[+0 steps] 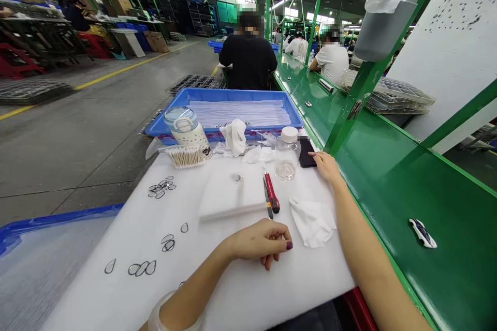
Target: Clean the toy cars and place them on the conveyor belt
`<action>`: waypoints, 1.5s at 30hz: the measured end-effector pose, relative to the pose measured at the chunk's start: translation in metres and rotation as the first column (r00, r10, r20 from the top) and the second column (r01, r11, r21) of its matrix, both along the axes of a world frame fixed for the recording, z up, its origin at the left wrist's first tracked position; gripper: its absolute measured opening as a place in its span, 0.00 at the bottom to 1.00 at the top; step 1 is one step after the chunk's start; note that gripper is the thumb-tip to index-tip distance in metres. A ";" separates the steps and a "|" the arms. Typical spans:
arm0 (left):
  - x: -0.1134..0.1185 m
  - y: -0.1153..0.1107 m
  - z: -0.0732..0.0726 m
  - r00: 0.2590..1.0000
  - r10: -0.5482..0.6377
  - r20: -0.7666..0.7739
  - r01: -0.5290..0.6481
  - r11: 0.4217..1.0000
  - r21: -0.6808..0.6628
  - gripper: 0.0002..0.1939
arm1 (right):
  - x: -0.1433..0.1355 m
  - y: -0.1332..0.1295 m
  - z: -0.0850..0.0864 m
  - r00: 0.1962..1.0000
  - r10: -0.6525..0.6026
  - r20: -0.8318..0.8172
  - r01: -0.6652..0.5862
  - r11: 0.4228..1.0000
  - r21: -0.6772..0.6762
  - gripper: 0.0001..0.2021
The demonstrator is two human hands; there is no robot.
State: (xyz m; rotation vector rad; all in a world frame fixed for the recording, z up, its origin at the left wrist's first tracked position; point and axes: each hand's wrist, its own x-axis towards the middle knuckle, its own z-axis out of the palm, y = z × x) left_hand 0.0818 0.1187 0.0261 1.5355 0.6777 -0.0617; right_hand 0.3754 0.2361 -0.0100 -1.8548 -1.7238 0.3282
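Note:
My right hand (326, 166) reaches to the far right of the white work surface, a finger stretched onto the dark phone (306, 153); it grips nothing. My left hand (261, 240) rests near the surface's middle with its fingers curled in, and no object shows in it. Just beyond that hand lie a red utility knife (272, 194) and dark-tipped tweezers (268, 199), side by side. A crumpled white cloth (311, 221) is to its right. Several small dark-rimmed, teardrop-shaped pieces (142, 268) are scattered to the left, with a pile of similar pieces (162, 187) farther back.
A folded white pad (231, 196) lies mid-surface. Behind it stand cotton swabs (185, 156), a lidded cup (190, 129), a clear bottle (287, 158) and a blue tray (236, 94). A green bench (435, 207) with a toy-car-like piece (423, 233) runs along the right. A person (248, 59) sits ahead.

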 end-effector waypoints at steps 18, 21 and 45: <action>0.000 -0.002 0.006 0.999 -0.001 -0.035 0.002 1.000 0.026 0.12 | -0.002 0.000 0.002 0.997 0.002 -0.079 -0.002 1.000 0.010 0.18; 0.001 -0.002 0.005 0.999 0.003 -0.040 -0.002 1.000 0.026 0.12 | -0.002 0.000 0.002 0.995 -0.010 -0.095 0.011 1.000 0.011 0.19; 0.009 -0.018 0.002 0.982 -0.069 -0.177 0.135 0.910 0.392 0.15 | 0.130 -0.284 0.043 0.667 -0.691 0.281 0.738 0.665 -0.115 0.32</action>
